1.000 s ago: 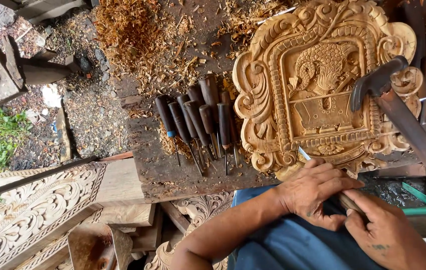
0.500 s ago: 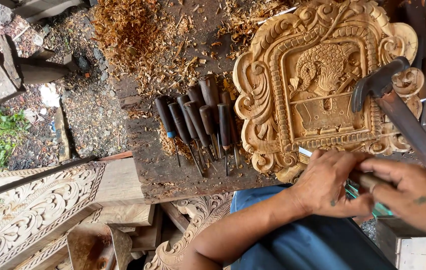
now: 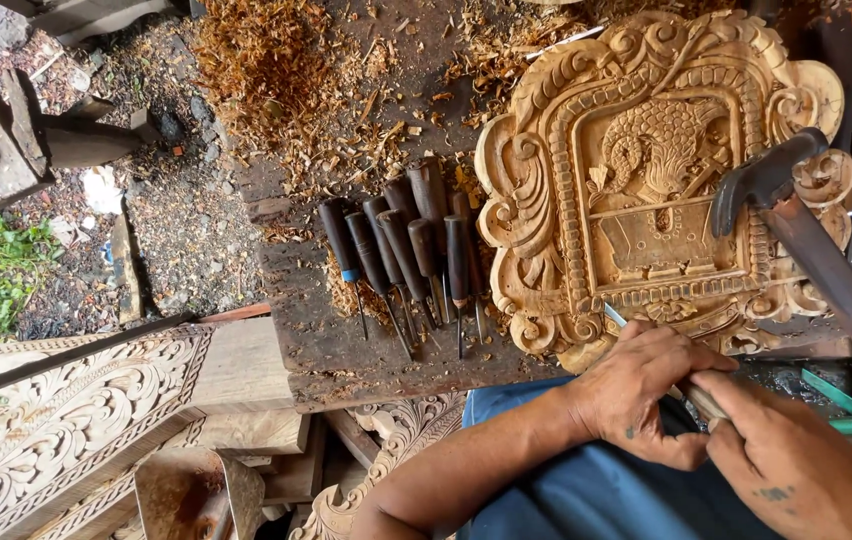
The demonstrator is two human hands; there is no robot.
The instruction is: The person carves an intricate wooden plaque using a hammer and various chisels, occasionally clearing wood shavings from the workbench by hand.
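At the near edge of the workbench [image 3: 346, 360], right side: carved panel [image 3: 661, 170], pale wood, scrolled border, lying flat; mallet [image 3: 796, 230] resting across its right half. Left hand [image 3: 641, 395]: fingers curled and pressed together around a chisel [image 3: 646, 345], blade tip touching the panel's lower border. Right hand [image 3: 796, 465]: thumb and fingers pinching the chisel's handle end just behind the left. Judged step: fine paring of the lower border by hand pressure; best done with the left hand braced on the panel as a stop, shallow cuts, blade angled low. Left of panel: row of spare chisels [image 3: 406, 250], dark handles, side by side; wood shavings [image 3: 276, 70] heaped toward the far edge.
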